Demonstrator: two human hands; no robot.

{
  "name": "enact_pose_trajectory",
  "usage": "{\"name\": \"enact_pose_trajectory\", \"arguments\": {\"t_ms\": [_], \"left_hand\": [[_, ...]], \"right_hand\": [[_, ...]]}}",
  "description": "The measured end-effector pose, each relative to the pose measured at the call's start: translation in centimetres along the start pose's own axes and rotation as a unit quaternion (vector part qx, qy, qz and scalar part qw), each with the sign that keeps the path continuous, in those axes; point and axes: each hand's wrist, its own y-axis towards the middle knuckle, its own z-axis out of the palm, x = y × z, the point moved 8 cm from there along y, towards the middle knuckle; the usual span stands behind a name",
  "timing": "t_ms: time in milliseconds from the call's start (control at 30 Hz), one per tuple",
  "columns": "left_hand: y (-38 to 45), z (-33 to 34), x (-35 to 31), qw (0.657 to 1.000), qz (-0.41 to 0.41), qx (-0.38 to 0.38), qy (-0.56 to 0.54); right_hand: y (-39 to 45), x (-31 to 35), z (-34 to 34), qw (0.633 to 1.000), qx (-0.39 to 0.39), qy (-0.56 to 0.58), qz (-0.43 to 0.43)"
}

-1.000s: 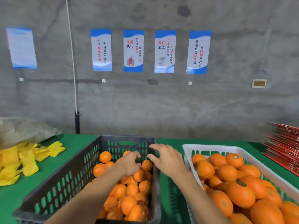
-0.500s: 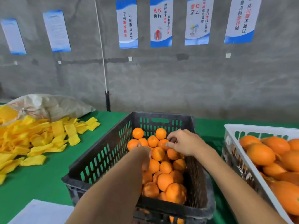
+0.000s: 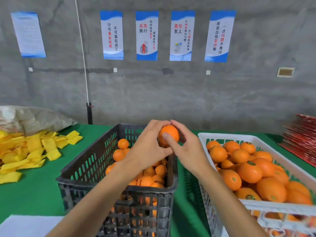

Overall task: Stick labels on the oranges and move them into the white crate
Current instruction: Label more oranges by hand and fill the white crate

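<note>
One orange (image 3: 170, 132) is lifted above the far right corner of the dark grey crate (image 3: 82, 170), which holds several unlabelled oranges (image 3: 150, 175). My left hand (image 3: 147, 147) grips the lifted orange from the left and below. My right hand (image 3: 186, 147) holds it from the right, thumb pressed on its front. No label is visible on it. The white crate (image 3: 229, 136) stands at the right with several oranges (image 3: 249, 170) inside, some showing green stickers.
A green cloth covers the table (image 3: 34, 190). Yellow foam sleeves (image 3: 29, 151) lie in a heap at the left beside a plastic sack (image 3: 34, 117). A white sheet (image 3: 25, 226) sits at the near left edge. Red flat boxes (image 3: 302, 137) are stacked far right.
Both hands were down among the oranges in the dark crate. Now they have come up holding one orange together above the crate's far right corner.
</note>
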Motion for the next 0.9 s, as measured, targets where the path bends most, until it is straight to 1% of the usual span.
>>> {"name": "enact_pose_trajectory", "arguments": {"t_ms": [100,233,300,367,433,533,567,600,633,667,733,800,900], "left_hand": [[-4.7,0.6,-5.1,0.995,0.064,-0.047,0.059],[-11.1,2.4,-8.0,0.987,0.104,-0.109,0.054],[-14.5,3.8,-8.2,0.986,0.113,-0.117,0.047],[-17.9,5.7,-7.4,0.989,0.098,-0.100,0.045],[-21.2,7.8,-5.9,0.996,0.063,-0.050,0.047],[-25.5,10.4,-3.0,0.998,-0.004,0.039,0.056],[-26.8,11.1,-1.9,0.996,-0.031,0.061,0.054],[-27.9,11.4,-0.9,0.994,-0.059,0.073,0.049],[-28.7,11.6,0.0,0.992,-0.083,0.079,0.045],[-29.3,11.7,0.7,0.991,-0.099,0.082,0.047],[-30.1,12.0,1.7,0.988,-0.108,0.093,0.054],[-30.5,12.4,2.5,0.986,-0.114,0.111,0.046],[-30.9,13.3,3.5,0.982,-0.134,0.128,0.021]], "right_hand": [[-5.4,2.7,-2.5,0.999,-0.021,0.038,-0.009],[-12.7,3.9,-4.3,0.998,-0.053,0.037,-0.024],[-16.0,3.0,-4.2,0.998,-0.053,0.030,-0.018],[-19.3,1.0,-3.5,0.999,-0.033,0.024,0.013],[-22.2,-1.3,-2.3,0.998,0.007,0.026,0.055],[-26.6,-5.3,0.1,0.984,0.079,0.016,0.157],[-28.2,-6.7,0.8,0.977,0.099,-0.016,0.190],[-29.9,-8.0,1.2,0.967,0.122,-0.077,0.211],[-31.4,-8.9,1.6,0.955,0.153,-0.153,0.204],[-32.6,-9.3,2.1,0.943,0.189,-0.214,0.173],[-34.2,-9.9,3.1,0.921,0.266,-0.262,0.111],[-34.6,-10.8,3.2,0.908,0.320,-0.242,0.123],[-34.3,-12.2,2.4,0.902,0.353,-0.166,0.185]]}}
